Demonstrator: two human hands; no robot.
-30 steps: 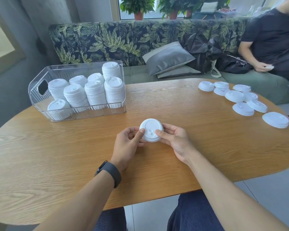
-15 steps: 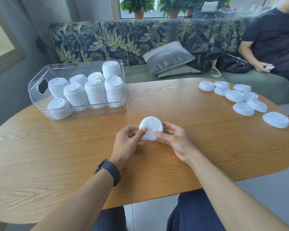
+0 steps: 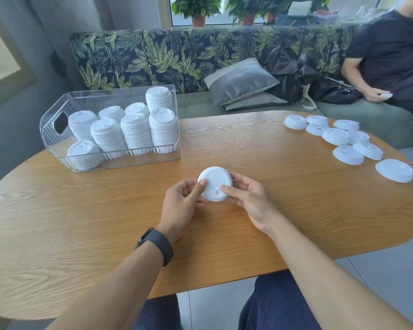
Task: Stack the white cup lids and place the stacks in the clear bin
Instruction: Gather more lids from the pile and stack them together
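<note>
Gripping a white cup lid (image 3: 214, 183) from both sides, the left hand (image 3: 181, 206) and right hand (image 3: 246, 201) hold it just above the wooden table (image 3: 272, 198), thumbs pressed on its top. It is round, ridged, sip hole facing the person. Stacks fill the clear bin (image 3: 110, 129); loose lids (image 3: 343, 139) lie far right.

A rounded wooden table (image 3: 260, 148) with pale oak grain fills the middle of the room. Behind it runs a long sofa (image 3: 153, 55) — dark fabric printed with green palm fronds, its seat plain green. A grey cushion (image 3: 241, 79) leans there, beside a black bag (image 3: 332, 89). Above the backrest, daylight comes through a window (image 3: 236, 8) — potted plants (image 3: 196, 8) stand along the sill. The floor (image 3: 379, 270) is grey tile.
</note>
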